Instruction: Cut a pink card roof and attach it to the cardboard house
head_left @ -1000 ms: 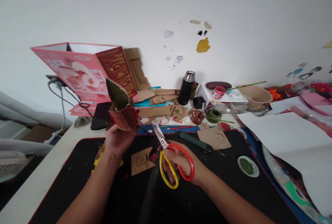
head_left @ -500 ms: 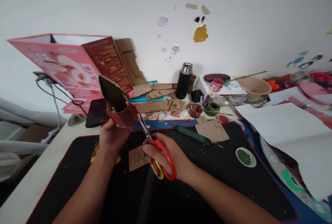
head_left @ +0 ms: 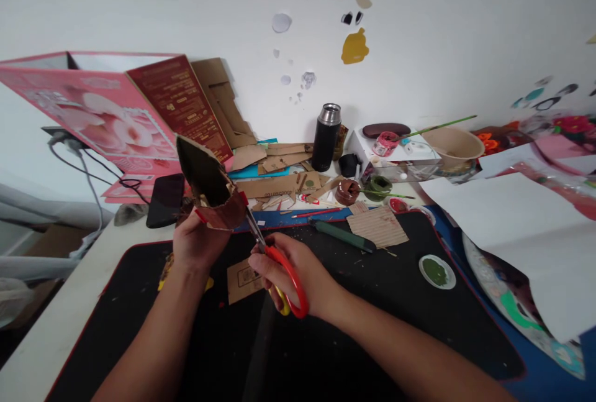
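My left hand (head_left: pixel 200 242) holds a painted cardboard piece (head_left: pixel 226 212), reddish brown outside and dark green within, its open side towards me. Small red bits show on its edge. In my right hand (head_left: pixel 298 268) are scissors (head_left: pixel 292 281) with one red and one yellow handle. Their blades point up and left, and the tips meet the right edge of the cardboard piece. Below the hands, a flat printed cardboard scrap (head_left: pixel 242 282) lies on the black mat (head_left: pixel 354 333).
Behind the mat stand a pink box (head_left: pixel 116 122), a black phone (head_left: pixel 166 200), a black thermos (head_left: pixel 326 138), and paint jars (head_left: pixel 347 192). A green-handled tool (head_left: pixel 342 235), corrugated cardboard (head_left: pixel 378 225) and a green paint dish (head_left: pixel 436 272) lie to the right.
The camera view has shifted slightly, so the background sits higher and further left. My hands keep their grips, and the scissor blades look closer together.
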A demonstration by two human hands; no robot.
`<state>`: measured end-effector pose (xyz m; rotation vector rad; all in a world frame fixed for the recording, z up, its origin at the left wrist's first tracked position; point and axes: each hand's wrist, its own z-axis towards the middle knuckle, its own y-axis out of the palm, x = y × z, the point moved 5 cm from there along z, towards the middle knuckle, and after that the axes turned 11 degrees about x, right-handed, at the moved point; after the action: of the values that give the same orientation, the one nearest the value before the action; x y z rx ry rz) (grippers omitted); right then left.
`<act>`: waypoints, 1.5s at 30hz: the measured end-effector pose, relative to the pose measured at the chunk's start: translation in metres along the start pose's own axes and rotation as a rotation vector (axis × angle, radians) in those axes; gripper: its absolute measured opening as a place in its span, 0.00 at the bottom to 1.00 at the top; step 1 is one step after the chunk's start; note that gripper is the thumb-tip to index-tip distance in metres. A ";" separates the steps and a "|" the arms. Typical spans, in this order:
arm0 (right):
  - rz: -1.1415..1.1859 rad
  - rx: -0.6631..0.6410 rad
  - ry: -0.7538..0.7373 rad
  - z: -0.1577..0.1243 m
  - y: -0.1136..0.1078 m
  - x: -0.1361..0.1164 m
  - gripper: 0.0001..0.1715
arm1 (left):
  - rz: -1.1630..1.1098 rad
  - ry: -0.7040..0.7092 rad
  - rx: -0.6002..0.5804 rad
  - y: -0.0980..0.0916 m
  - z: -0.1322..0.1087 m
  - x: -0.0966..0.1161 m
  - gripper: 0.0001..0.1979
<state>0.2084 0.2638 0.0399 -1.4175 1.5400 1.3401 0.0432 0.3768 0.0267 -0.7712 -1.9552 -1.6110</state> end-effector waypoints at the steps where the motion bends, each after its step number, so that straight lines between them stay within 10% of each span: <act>1: -0.002 -0.001 0.002 0.000 0.000 0.000 0.30 | -0.001 0.010 -0.006 0.000 0.000 0.000 0.16; 45: -0.326 0.070 -0.060 0.002 -0.006 0.001 0.12 | 0.092 0.037 0.010 0.000 0.001 -0.002 0.19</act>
<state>0.2138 0.2657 0.0373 -1.4949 1.2401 1.1110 0.0444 0.3774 0.0255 -0.8105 -1.8727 -1.5496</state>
